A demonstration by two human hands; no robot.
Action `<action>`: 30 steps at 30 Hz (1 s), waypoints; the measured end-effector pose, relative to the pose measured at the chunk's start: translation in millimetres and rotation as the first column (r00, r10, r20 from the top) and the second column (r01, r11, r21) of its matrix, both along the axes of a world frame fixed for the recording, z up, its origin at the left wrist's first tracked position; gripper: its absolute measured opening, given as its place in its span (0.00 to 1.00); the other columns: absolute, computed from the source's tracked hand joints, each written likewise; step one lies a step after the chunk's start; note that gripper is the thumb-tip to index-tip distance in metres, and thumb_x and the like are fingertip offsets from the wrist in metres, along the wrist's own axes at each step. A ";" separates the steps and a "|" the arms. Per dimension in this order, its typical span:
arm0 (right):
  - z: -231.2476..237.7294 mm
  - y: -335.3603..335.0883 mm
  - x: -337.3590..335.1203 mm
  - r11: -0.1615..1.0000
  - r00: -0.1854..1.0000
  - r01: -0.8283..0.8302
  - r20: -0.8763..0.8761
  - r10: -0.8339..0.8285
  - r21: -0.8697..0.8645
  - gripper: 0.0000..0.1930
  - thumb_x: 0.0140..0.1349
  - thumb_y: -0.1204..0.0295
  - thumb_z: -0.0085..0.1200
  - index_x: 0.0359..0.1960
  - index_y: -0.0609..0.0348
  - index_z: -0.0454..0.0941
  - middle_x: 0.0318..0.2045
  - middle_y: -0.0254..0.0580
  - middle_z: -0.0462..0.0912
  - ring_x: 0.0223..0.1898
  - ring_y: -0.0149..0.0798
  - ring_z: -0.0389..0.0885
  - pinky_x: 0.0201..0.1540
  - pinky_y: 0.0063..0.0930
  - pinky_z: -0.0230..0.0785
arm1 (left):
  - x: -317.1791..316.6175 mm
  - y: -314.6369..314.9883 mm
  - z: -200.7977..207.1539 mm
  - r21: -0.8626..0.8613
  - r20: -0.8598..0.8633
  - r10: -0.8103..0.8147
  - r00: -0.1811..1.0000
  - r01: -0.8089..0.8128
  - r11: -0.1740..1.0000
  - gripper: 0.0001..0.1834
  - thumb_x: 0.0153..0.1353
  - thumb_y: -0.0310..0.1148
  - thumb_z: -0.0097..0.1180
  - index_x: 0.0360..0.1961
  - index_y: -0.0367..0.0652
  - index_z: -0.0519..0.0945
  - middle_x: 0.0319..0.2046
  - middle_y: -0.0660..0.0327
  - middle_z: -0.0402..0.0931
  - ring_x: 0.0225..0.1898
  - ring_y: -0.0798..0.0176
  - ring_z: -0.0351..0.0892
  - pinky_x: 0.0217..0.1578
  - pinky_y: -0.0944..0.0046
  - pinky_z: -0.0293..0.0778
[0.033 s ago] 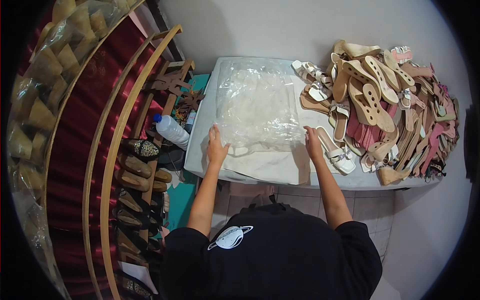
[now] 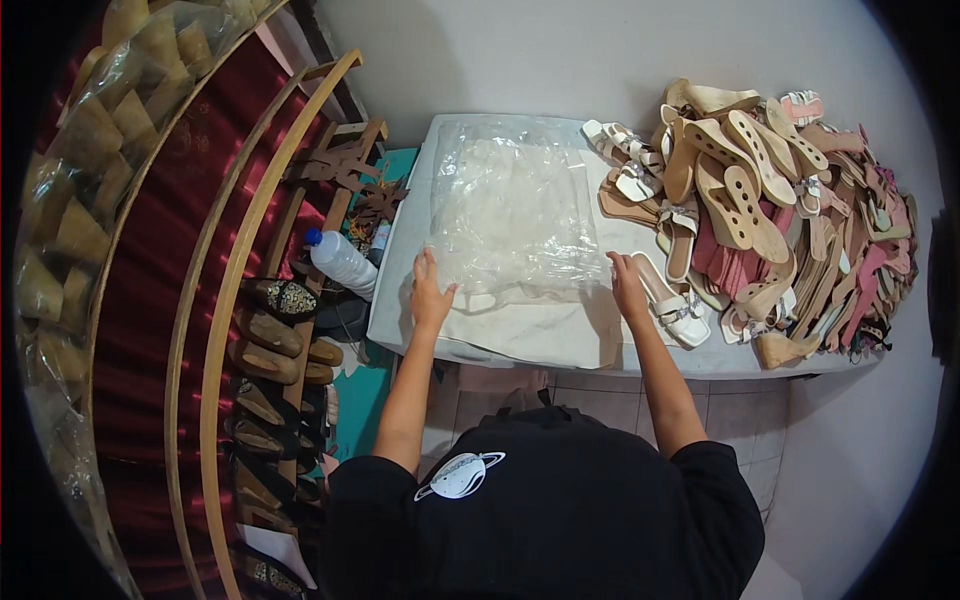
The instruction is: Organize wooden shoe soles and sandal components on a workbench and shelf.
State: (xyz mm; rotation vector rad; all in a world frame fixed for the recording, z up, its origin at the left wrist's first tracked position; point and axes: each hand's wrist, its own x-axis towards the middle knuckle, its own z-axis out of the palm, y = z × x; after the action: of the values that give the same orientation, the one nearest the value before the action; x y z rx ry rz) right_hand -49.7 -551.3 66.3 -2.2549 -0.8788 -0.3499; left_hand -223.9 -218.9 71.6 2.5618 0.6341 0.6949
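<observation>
A sheet or bag of clear plastic (image 2: 515, 215) lies flat and wrinkled on the table, over a pale cloth or paper sheet (image 2: 540, 330). At its near left corner, my left hand (image 2: 431, 292) rests with fingers stretched and the thumb apart, touching the table beside the plastic. My right hand (image 2: 627, 286) is at the near right corner, its fingers bent together at the plastic's edge; the thumb is mostly hidden. Just right of it sits a white sandal (image 2: 682, 315) with a decorated strap.
A big pile of wedge soles (image 2: 735, 205), sandals and pink and tan pieces covers the table's right side against the wall. At left stand a water bottle (image 2: 342, 262) with a blue cap and a wooden rack (image 2: 232, 250) holding shoes. Bagged wedges (image 2: 80, 230) hang over the far left.
</observation>
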 end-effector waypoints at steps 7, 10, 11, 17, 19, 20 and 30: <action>7.4 -7.0 -1.3 0.998 0.995 -0.025 -0.091 0.030 0.057 0.18 0.54 0.81 0.50 0.48 0.57 0.67 0.39 0.50 0.71 0.40 0.54 0.72 0.41 0.41 0.66 | 1.6 1.8 -3.5 -0.155 0.076 0.004 0.997 0.008 0.988 0.50 0.44 0.30 0.64 0.66 0.52 0.47 0.58 0.45 0.54 0.49 0.40 0.69 0.44 0.53 0.72; -6.0 -8.0 -3.9 0.998 0.993 -0.038 -0.109 0.032 -0.055 0.19 0.53 0.82 0.50 0.48 0.56 0.68 0.39 0.50 0.71 0.39 0.54 0.73 0.41 0.40 0.67 | -1.3 1.8 -8.6 -0.194 -0.042 -0.015 0.999 0.007 0.981 0.54 0.42 0.27 0.64 0.67 0.53 0.43 0.58 0.43 0.53 0.49 0.38 0.69 0.44 0.54 0.72; -12.0 -8.5 -5.4 0.998 0.993 -0.038 -0.112 0.032 -0.058 0.19 0.53 0.82 0.50 0.48 0.56 0.68 0.39 0.50 0.71 0.39 0.54 0.73 0.41 0.40 0.67 | -3.6 2.3 -9.8 -0.181 -0.155 -0.044 0.987 0.015 0.983 0.56 0.40 0.25 0.65 0.67 0.54 0.41 0.58 0.42 0.52 0.49 0.37 0.68 0.45 0.55 0.71; -20.1 -10.9 -15.3 0.999 0.990 -0.024 -0.138 0.017 -0.049 0.26 0.45 0.76 0.61 0.48 0.55 0.68 0.42 0.48 0.71 0.41 0.51 0.73 0.42 0.39 0.66 | -17.8 -5.5 4.5 0.008 -0.144 -0.030 0.989 0.032 0.999 0.39 0.46 0.31 0.63 0.61 0.55 0.62 0.61 0.49 0.50 0.55 0.40 0.60 0.48 0.48 0.66; -9.0 -11.5 -23.8 0.996 0.998 0.003 -0.061 -0.008 -0.088 0.29 0.42 0.71 0.64 0.49 0.54 0.68 0.43 0.46 0.71 0.43 0.50 0.72 0.44 0.40 0.63 | -25.1 -15.8 6.5 0.124 -0.068 -0.041 0.997 0.050 0.991 0.33 0.46 0.34 0.62 0.57 0.56 0.68 0.61 0.51 0.51 0.56 0.42 0.57 0.51 0.47 0.61; -5.4 -11.7 -27.6 0.992 0.999 0.030 0.018 -0.028 -0.126 0.33 0.38 0.67 0.68 0.50 0.53 0.68 0.45 0.44 0.70 0.46 0.48 0.70 0.47 0.40 0.61 | -28.4 -21.8 4.9 0.238 0.009 -0.059 0.998 0.056 0.970 0.28 0.47 0.37 0.61 0.53 0.57 0.73 0.60 0.52 0.52 0.58 0.44 0.53 0.54 0.45 0.56; 10.7 13.7 -76.8 0.999 0.984 0.042 0.172 -0.039 -0.013 0.29 0.44 0.57 0.65 0.49 0.51 0.70 0.52 0.50 0.64 0.53 0.52 0.62 0.54 0.44 0.53 | -8.2 -101.9 -19.7 0.464 0.221 -0.361 0.906 0.228 0.856 0.18 0.48 0.44 0.59 0.43 0.66 0.77 0.60 0.62 0.55 0.63 0.53 0.46 0.57 0.43 0.37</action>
State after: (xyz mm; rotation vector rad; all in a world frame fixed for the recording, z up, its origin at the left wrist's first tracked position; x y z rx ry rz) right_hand -126.5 -537.6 77.0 -2.2855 -0.9271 -0.5651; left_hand -232.1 -320.9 52.0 2.7620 -0.0355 1.1905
